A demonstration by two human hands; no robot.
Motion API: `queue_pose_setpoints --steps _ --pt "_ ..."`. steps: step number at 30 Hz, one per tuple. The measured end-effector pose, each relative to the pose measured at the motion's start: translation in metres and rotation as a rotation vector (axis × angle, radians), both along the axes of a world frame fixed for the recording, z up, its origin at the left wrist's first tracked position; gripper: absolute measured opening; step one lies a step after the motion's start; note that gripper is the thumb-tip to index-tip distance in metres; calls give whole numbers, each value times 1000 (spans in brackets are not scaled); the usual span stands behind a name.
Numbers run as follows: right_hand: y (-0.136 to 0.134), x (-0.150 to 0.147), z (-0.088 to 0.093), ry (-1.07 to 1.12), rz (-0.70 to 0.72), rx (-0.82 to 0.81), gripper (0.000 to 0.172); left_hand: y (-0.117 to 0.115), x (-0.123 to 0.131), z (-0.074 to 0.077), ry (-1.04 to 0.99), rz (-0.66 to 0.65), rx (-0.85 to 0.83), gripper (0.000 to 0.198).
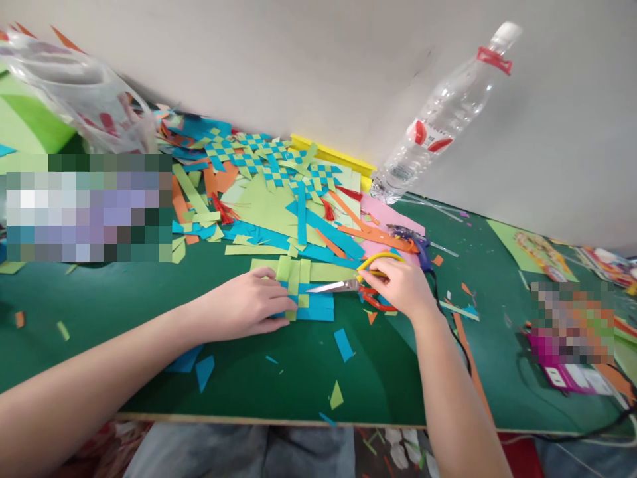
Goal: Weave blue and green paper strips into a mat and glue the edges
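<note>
A small weave of green and blue paper strips (318,305) lies on the green table (298,385). My left hand (251,302) rests palm down over its left part, fingertips pressing the strips. Scissors (343,286) with one yellow and one red handle lie over the right part of the weave, tips pointing left. My right hand (395,282) is closed on the yellow handle. Behind the hands are loose blue and green strips and several finished blue-and-green woven pieces (249,156).
A tilted clear plastic bottle (432,133) stands by the wall at the back. A plastic bag (94,93) is at the back left. A blue glue gun (423,252) with a black cable is beside my right hand. A magenta power strip (557,368) lies at the right.
</note>
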State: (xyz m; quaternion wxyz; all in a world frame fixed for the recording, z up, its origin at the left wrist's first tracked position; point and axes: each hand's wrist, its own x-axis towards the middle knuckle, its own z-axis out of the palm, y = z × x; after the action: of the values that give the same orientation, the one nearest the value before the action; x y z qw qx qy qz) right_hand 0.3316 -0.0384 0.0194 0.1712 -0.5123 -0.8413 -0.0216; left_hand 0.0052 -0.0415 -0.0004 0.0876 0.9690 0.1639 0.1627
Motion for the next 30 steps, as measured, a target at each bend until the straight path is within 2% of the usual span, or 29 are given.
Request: queue_pose_setpoints --steps 13,22,30 --pt "-2 8 11 15 -43 38 27 -1 1 2 -20 -5 5 17" --pt "-1 3 3 30 -255 195 29 0 0 1 -4 14 37 18" --pt "2 -1 -7 -18 -359 152 27 3 0 0 11 61 73 18"
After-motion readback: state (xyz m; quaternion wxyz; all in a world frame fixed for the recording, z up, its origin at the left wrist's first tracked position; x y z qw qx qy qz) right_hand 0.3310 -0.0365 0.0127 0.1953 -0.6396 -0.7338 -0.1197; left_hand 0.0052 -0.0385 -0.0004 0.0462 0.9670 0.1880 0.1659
